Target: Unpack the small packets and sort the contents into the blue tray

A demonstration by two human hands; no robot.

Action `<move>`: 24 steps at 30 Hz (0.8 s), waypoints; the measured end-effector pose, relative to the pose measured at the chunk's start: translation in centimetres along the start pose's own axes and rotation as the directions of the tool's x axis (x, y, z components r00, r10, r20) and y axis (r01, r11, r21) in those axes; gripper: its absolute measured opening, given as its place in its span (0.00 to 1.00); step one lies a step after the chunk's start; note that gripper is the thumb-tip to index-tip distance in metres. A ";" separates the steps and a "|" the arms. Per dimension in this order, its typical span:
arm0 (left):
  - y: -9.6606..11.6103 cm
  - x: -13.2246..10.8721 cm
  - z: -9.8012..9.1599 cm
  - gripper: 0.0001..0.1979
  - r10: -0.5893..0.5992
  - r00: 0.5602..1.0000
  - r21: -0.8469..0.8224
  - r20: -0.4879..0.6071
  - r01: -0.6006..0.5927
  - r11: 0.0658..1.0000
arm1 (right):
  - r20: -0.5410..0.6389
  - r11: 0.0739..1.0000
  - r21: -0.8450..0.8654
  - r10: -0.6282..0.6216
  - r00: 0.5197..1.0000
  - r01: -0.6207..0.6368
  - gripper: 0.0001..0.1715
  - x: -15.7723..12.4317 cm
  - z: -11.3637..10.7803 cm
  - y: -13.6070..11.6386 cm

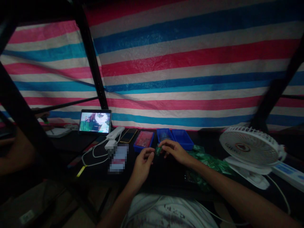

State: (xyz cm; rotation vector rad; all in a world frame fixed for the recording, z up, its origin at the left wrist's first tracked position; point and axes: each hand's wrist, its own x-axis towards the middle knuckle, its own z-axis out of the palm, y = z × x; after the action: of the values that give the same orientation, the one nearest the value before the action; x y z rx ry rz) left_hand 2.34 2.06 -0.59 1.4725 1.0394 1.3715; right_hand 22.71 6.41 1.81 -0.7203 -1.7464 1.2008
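Observation:
A small green packet [158,150] is between my two hands, above the dark table. My right hand [174,151] pinches its upper right side with thumb and fingertips. My left hand [143,161] is at the packet's left, its fingers bent and the thumb near the index finger; whether it touches the packet is too dim to tell. Just behind my hands stand a blue box with reddish contents [143,139], a blue bin with small items [163,134] and another blue bin [182,139]. Many green packets [213,163] lie heaped beside and beyond my right forearm.
A white fan [249,148] stands at the right beside a white box [288,174]. At the left are a lit tablet [95,122], a phone [128,136], a power strip with cables [115,133] and another person's arm [17,153] behind a black post.

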 end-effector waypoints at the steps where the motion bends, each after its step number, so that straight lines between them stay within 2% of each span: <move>1: -0.1 0.0 0.0 0.15 -0.002 1.000 -0.006 -0.006 0.002 1.000 | -0.009 1.000 0.003 -0.002 1.000 0.002 0.18 0.0 0.0 0.0; 8: -0.9 0.1 0.1 0.18 -0.030 1.000 -0.045 -0.002 0.030 0.999 | -0.047 0.999 -0.022 -0.050 0.998 0.049 0.16 0.1 -0.1 0.1; 15: -1.6 0.3 0.2 0.21 -0.043 0.999 -0.086 0.008 0.044 0.995 | -0.033 0.999 0.003 -0.032 0.999 0.032 0.18 0.1 -0.3 0.5; 21: -0.6 0.2 0.2 0.18 -0.029 0.999 -0.051 0.040 0.031 0.998 | 0.059 0.996 0.071 0.044 0.997 -0.048 0.26 -0.2 0.1 0.3; 24: 0.0 0.0 0.2 0.18 -0.021 0.998 -0.030 0.055 0.022 0.999 | 0.054 0.998 0.004 0.065 0.996 -0.066 0.23 -0.3 0.2 0.3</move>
State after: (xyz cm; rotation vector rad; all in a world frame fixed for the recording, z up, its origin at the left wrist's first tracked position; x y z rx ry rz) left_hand 2.54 2.08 -0.58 1.4646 0.9929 1.3191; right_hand 22.64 6.18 1.44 -0.7533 -1.7747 1.2798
